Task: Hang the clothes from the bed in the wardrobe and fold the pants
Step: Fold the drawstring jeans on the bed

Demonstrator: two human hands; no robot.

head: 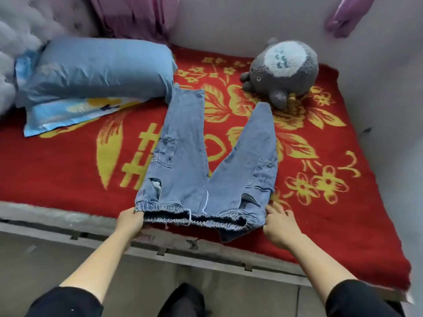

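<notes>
Head view shows your light blue denim pants with an elastic waistband point(206, 168) lying flat on the red blanket patterned with yellow flowers point(68, 168). The waistband sits at the bed's near edge and the two legs splay apart toward the far side. Your left hand point(130, 221) has its fingers curled round the left end of the waistband, gripping it. Your right hand point(280, 225) is spread, fingers fairly straight, touching the right end of the waistband without clearly pinching it.

The step in hand looks like squaring the pants before the first fold. To do it well, take a real hold on the right end too. The legs make a V now, so bring one leg over onto the other until side seams and hems meet. Press the side pockets flat, or the fold will likely bulge. The left hem lies just beside the plump blue pillow point(98, 69) toward the far left corner, and the right hem lies near the round grey plush toy point(283, 72). Keep the cloth from dragging on either.
</notes>
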